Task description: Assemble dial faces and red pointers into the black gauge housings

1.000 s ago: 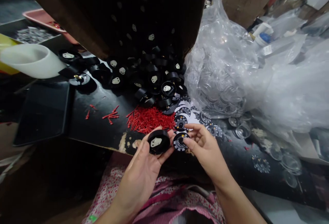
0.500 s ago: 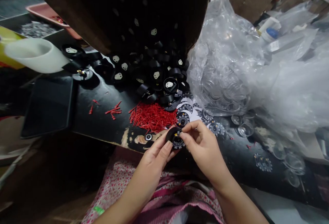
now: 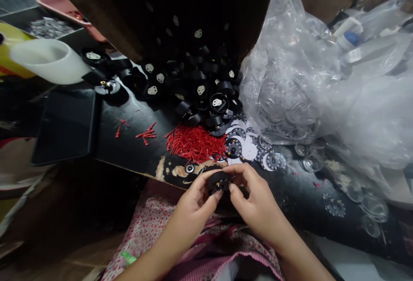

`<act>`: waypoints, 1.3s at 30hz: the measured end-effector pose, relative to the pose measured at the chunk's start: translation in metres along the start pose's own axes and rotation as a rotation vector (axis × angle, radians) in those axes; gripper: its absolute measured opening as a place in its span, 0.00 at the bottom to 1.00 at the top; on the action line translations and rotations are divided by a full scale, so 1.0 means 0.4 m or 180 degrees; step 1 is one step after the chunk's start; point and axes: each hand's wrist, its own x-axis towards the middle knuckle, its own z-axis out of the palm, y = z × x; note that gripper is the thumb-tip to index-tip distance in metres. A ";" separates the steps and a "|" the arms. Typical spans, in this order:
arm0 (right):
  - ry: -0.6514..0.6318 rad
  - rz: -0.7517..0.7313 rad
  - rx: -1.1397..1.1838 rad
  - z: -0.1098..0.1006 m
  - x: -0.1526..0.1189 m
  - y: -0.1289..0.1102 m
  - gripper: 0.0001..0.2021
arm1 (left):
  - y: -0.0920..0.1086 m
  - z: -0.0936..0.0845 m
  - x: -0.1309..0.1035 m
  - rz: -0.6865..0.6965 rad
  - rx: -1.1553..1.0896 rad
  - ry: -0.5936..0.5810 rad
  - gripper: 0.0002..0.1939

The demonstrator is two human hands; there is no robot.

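Between both hands, just in front of the bench edge, is a round black housing [image 3: 218,179] with a dark dial partly visible in it. My left hand [image 3: 196,197] is closed round its left side, the thumb at the lower rim. My right hand [image 3: 251,192] pinches the right side with thumb and fingers; anything small in that pinch is hidden. Right behind the hands lie a heap of red pointers [image 3: 195,143] and a spread of black and white dial discs [image 3: 233,147]. A small round metal part [image 3: 189,168] lies near the bench edge.
Black housings [image 3: 200,89] are piled before a large dark box [image 3: 155,10]. On the right is a plastic bag of clear covers [image 3: 284,104], with loose clear covers [image 3: 312,163] beside it. At left are a white cup [image 3: 48,61], a black tray [image 3: 66,124] and a pink tray [image 3: 61,3].
The housing is tilted, so its dial face shows less. My right fingers have shifted from over the dial to the housing's right side. The whole view has shifted slightly.
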 end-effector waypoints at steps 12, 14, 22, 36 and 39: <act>0.0127 -0.0086 -0.3073 0.058 0.153 -0.026 0.09 | 0.050 -0.045 0.004 0.0102 -0.1040 0.0765 0.11; 0.0099 -0.0054 -0.3035 0.065 0.155 -0.025 0.08 | 0.050 -0.036 0.007 0.0112 -0.1146 0.0776 0.11; 0.0230 -0.0424 -0.2203 0.054 0.106 -0.010 0.03 | 0.044 -0.012 0.026 0.0186 -0.1045 0.0779 0.12; 0.0133 -0.0650 -0.0622 0.014 0.067 -0.040 0.06 | 0.047 0.012 0.043 0.0195 -0.0909 0.0605 0.15; 0.0201 -0.0485 -0.0905 0.014 0.069 -0.040 0.06 | 0.028 0.013 0.049 0.0194 -0.0614 0.0385 0.12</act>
